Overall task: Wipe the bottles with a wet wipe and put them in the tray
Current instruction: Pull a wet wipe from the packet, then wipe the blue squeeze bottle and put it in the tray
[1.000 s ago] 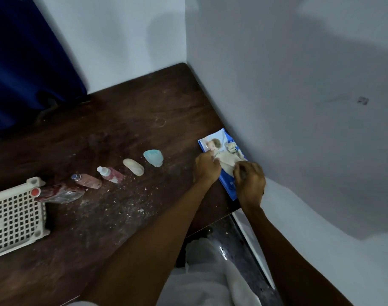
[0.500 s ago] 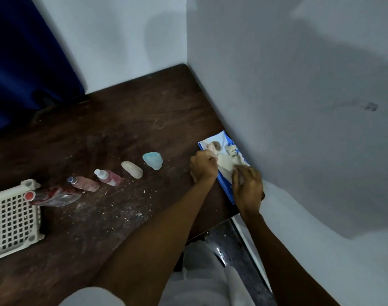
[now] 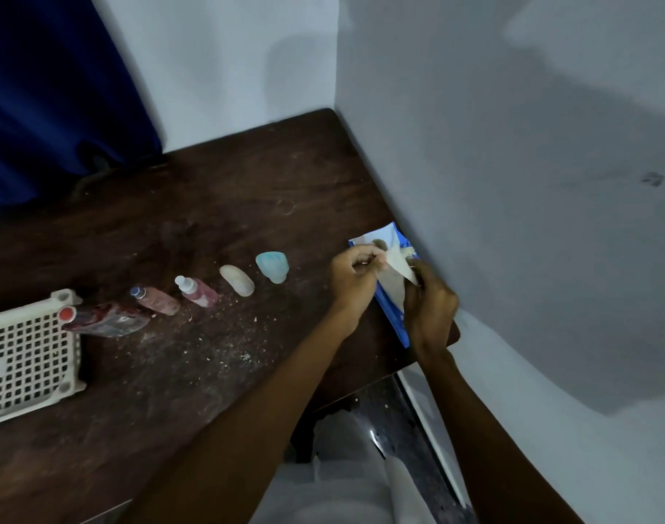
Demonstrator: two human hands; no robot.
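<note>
A blue wet wipe pack (image 3: pixel 388 311) lies at the table's right edge against the wall. A pale wet wipe (image 3: pixel 397 264) is stretched just above it. My left hand (image 3: pixel 355 281) pinches the wipe's wide end. My right hand (image 3: pixel 431 304) curls its fingers round the narrow end, over the pack. Several bottles lie in a row to the left: a light blue one (image 3: pixel 272 266), a cream one (image 3: pixel 237 280), a pink one with a white cap (image 3: pixel 196 291), a blue-capped one (image 3: pixel 155 298) and a dark red-capped one (image 3: pixel 100 319). The white perforated tray (image 3: pixel 24 357) sits at the far left.
The dark wooden table (image 3: pixel 209 206) stands in a corner between two pale walls, with crumbs and dust near the bottles. A dark blue curtain (image 3: pixel 51 88) hangs at the back left. The red-capped bottle touches the tray's corner. The floor shows below the table's right corner.
My left hand has lifted off the pack's edge and now pinches a wipe drawn out of the pack. My right hand stays over the pack. The bottles and the tray lie where they were.
</note>
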